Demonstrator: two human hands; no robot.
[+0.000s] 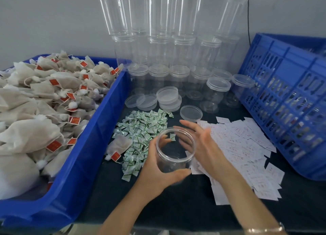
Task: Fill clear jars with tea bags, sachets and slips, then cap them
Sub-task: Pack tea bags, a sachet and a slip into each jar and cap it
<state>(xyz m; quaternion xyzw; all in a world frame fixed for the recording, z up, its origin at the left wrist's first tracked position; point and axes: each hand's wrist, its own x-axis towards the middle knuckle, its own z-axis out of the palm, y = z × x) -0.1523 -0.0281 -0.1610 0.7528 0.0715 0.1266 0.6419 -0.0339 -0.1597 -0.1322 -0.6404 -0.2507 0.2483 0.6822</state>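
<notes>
While left hand (156, 173) fingers curl round the open jar (174, 158) at 6 o'clock on the table (176, 210), steadying its mouth up for filling I reckon, right hand (202, 143) fingers hang spread at its 3, over the slips (243, 144); sachets (141, 128) at 10.

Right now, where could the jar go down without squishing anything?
The bare dark table near you, between the blue bin and the paper slips, is free. So is the corner below the blue crate. The back is crowded with jars and lids; sachets fill the middle.

Packing workshop; blue crate (285, 61), stacked jars (183, 45)
</notes>
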